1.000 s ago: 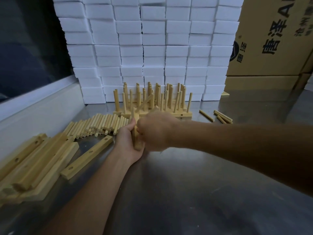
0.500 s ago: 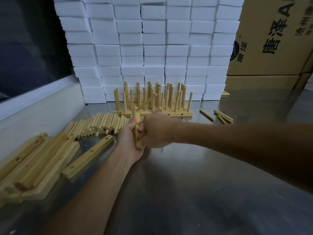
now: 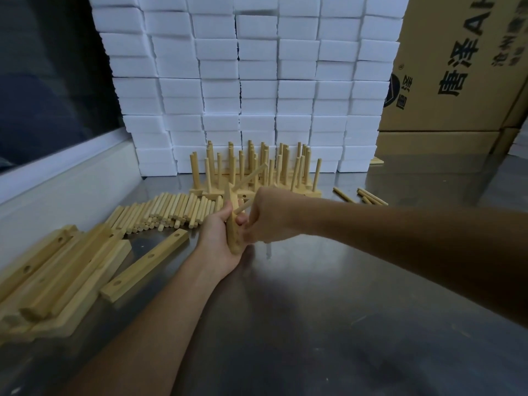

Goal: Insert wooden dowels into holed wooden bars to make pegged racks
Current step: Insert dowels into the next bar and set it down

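My left hand [image 3: 217, 237] grips a holed wooden bar [image 3: 233, 232] held on end above the steel table. One dowel [image 3: 251, 176] sticks out of the bar's upper part, slanting up to the right. My right hand [image 3: 271, 217] is curled round a second dowel [image 3: 243, 207] whose end meets the bar lower down. A row of loose dowels [image 3: 168, 212] lies to the left. Holed bars are piled at the left edge [image 3: 54, 278], one bar [image 3: 148, 260] lying apart from the pile. Finished pegged racks [image 3: 257, 172] stand behind my hands.
A wall of white foam blocks [image 3: 251, 81] rises behind the racks. Cardboard boxes [image 3: 457, 67] stand at the back right. A few stray dowels [image 3: 368, 197] lie on the steel table [image 3: 328, 324] to the right. A white ledge [image 3: 57, 178] borders the table on the left.
My right hand has shifted a little to the right off the bar, uncovering the upper dowel and the second dowel at the bar. My left hand keeps its hold on the bar.
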